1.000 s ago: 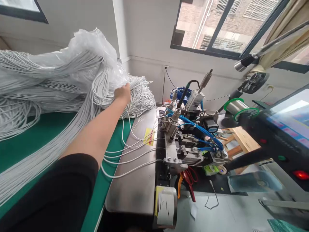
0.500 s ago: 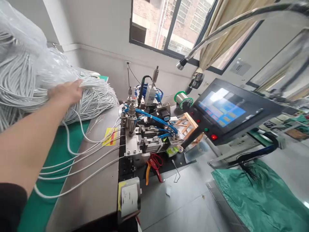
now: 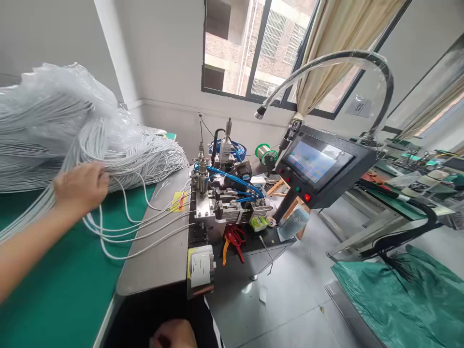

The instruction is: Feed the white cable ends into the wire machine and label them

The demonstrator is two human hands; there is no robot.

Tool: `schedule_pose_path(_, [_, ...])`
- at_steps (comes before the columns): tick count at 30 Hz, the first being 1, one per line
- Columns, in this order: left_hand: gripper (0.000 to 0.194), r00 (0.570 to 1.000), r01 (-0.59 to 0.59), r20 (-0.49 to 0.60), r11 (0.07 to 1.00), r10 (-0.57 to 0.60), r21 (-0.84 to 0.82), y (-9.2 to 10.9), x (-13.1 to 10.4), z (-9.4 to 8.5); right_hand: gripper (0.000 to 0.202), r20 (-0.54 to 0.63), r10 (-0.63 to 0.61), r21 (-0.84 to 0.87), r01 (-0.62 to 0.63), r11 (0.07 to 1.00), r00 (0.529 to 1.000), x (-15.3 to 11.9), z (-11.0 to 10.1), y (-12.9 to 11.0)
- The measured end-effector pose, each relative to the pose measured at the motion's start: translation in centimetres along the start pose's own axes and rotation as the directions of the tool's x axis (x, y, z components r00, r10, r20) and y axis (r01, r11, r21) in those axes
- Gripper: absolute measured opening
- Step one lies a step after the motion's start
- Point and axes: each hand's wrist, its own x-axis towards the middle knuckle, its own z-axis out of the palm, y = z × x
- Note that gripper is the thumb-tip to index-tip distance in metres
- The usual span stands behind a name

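My left hand [image 3: 81, 188] is closed around a bundle of light grey cables [image 3: 31, 215] that runs from the big pile down to the lower left. The rest of the cable pile [image 3: 152, 157] spreads behind and beside it, partly under clear plastic wrapping [image 3: 68, 87]. Several single cables [image 3: 141, 239] loop from near the hand across the metal plate [image 3: 155, 270] into the left side of a small machine [image 3: 232, 198]. My right hand [image 3: 174, 333] shows low at the bottom edge, curled in front of dark clothing; its fingers are mostly hidden.
A control screen [image 3: 315, 162] with lit buttons stands right of the machine. Red-handled cutters [image 3: 234, 244] lie at the machine's front edge. A spool of wire [image 3: 266, 153] stands behind. A green mat [image 3: 61, 290] covers the left table. A gooseneck lamp [image 3: 326, 60] arches above.
My left hand has drawn back from the top of the pile, pulling a bundle of cables toward the lower left. My right hand has come into view at the bottom. The view has shifted.
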Motion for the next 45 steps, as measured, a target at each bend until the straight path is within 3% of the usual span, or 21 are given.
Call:
schedule_pose_path(3, [0.066, 0.975, 0.200, -0.093, 0.979, -0.201, -0.022, -4.5, -4.6, -1.3, 0.013, -0.019, -0.065, -0.015, 0.065, 0.998, 0.998, 0.5, 0.7, 0.5])
schedule_pose_path(5, [0.071, 0.951, 0.309, 0.011, 0.950, -0.310, 0.051, -7.0, -7.0, -1.5, 0.013, -0.031, -0.115, -0.047, 0.114, 0.992, 0.993, 0.7, 0.8, 0.5])
schedule_pose_path(6, [0.075, 0.927, 0.344, 0.121, 0.933, -0.356, 0.110, -7.9, -8.1, -1.5, 0.014, -0.030, -0.142, -0.057, 0.140, 0.988, 0.989, 0.8, 0.8, 0.4])
schedule_pose_path(8, [0.075, 0.820, 0.430, 0.303, 0.872, -0.486, 0.235, -9.2, -9.7, -1.2, 0.018, -0.033, -0.204, -0.047, 0.202, 0.978, 0.978, 0.9, 0.7, 0.3])
schedule_pose_path(10, [0.085, 0.799, 0.402, 0.367, 0.877, -0.476, 0.263, -9.9, -10.6, -0.6, 0.023, -0.031, -0.243, -0.023, 0.242, 0.970, 0.970, 1.2, 0.6, 0.3])
schedule_pose_path(14, [0.088, 0.821, 0.366, 0.358, 0.891, -0.445, 0.268, -10.8, -10.3, 1.2, 0.034, 0.014, -0.276, 0.011, 0.276, 0.961, 0.961, 1.8, 0.6, 0.6])
schedule_pose_path(18, [0.083, 0.848, 0.375, 0.311, 0.900, -0.430, 0.222, -10.4, -8.0, 2.6, 0.036, 0.030, -0.293, 0.038, 0.292, 0.956, 0.955, 1.7, 0.5, 0.8])
schedule_pose_path(23, [0.082, 0.896, 0.360, 0.193, 0.908, -0.401, 0.213, -8.3, -4.3, 4.2, 0.034, 0.014, -0.297, 0.059, 0.295, 0.954, 0.955, 1.7, 0.7, 0.8])
schedule_pose_path(27, [0.071, 0.892, 0.409, 0.092, 0.877, -0.443, 0.253, -6.5, -2.1, 5.4, 0.035, 0.024, -0.277, 0.072, 0.275, 0.959, 0.960, 2.0, 0.8, 0.9])
schedule_pose_path(31, [0.052, 0.879, 0.433, 0.076, 0.855, -0.471, 0.285, -5.6, -1.2, 5.7, 0.035, 0.023, -0.269, 0.057, 0.267, 0.962, 0.963, 2.3, 0.6, 0.8])
schedule_pose_path(34, [0.047, 0.887, 0.401, 0.113, 0.869, -0.447, 0.289, -5.4, -1.4, 4.6, 0.035, 0.023, -0.278, 0.053, 0.276, 0.960, 0.960, 2.3, 0.4, 0.7])
schedule_pose_path(38, [0.041, 0.889, 0.356, 0.203, 0.899, -0.410, 0.255, -5.1, -1.5, 1.9, 0.034, 0.012, -0.300, 0.072, 0.299, 0.952, 0.954, 2.1, 0.2, 0.6])
schedule_pose_path(45, [0.045, 0.850, 0.410, 0.327, 0.908, -0.413, 0.081, -4.8, -1.5, -2.9, 0.040, -0.031, -0.317, 0.084, 0.319, 0.944, 0.948, 1.2, -0.4, 0.2])
